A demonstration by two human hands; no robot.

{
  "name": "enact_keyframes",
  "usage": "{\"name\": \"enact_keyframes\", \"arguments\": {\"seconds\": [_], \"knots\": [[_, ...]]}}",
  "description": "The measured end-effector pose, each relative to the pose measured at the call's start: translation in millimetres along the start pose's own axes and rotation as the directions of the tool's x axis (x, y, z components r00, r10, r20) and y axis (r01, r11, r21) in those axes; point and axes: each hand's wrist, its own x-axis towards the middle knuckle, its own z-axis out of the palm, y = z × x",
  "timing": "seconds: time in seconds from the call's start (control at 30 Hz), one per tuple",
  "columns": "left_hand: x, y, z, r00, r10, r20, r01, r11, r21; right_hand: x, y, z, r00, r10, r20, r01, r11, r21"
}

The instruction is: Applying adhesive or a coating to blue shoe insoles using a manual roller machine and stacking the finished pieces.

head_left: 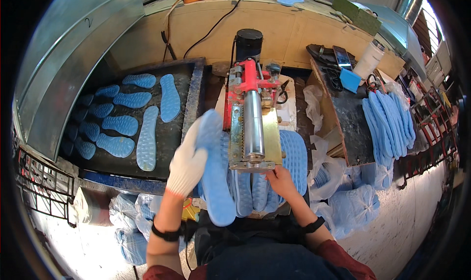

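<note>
Insole (216, 191), long axis toward me, pinched in my gloved left hand (188, 163), left of the cylinder (254, 125); right hand (284, 183) under bracket (252, 166), grip I cannot tell

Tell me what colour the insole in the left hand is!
The insole is light blue; the head view shows it.

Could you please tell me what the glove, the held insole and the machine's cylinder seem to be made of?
Glove: matte knit fabric, perhaps cotton, by its ribbed-looking cuff. Held insole: probably matte foam, by its even blue colouring. Cylinder: polished metal, by its bright streaked reflections.
</note>
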Motion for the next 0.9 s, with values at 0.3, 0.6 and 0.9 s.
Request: {"name": "enact_keyframes", "arguments": {"seconds": [0.3, 0.6, 0.9], "knots": [[69, 7, 24, 0.91, 0.226, 0.347, -0.413, 0.566, 0.713, 0, 15, 27, 0.851, -0.44, -0.287, 0.323, 0.869, -0.374], [32, 47, 5, 0.853, 0.029, 0.521, -0.451, 0.544, 0.707, -2, 23, 26, 0.867, -0.431, -0.251, 0.296, 0.849, -0.437], [-2, -22, -32, 0.96, -0.214, 0.18, 0.264, 0.903, -0.338, -1, 17, 23, 0.837, -0.491, -0.24, 0.363, 0.828, -0.427]]}}
